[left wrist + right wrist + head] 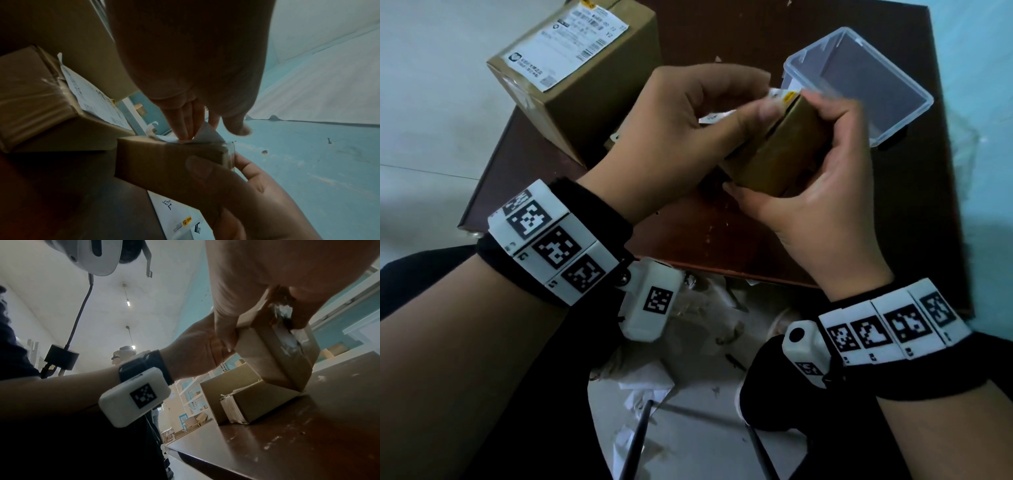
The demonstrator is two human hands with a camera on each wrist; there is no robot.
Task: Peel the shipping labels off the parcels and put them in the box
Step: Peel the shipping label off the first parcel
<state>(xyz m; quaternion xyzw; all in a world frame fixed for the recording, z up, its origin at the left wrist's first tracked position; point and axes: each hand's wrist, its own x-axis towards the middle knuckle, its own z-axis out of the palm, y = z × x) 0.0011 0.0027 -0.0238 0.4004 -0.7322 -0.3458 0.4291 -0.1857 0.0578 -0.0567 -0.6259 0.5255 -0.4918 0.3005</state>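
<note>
Scuffed brown table, pale floor, turquoise wall, hanging ceiling bulbs

Black wristbands carry white blocks printed with square black-and-white markers, plus white camera pods.

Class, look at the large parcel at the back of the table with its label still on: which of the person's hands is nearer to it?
Left. The left hand sits just beside the large parcel, fingers on the small parcel's label. The right hand grips the small parcel on the far side.
</note>
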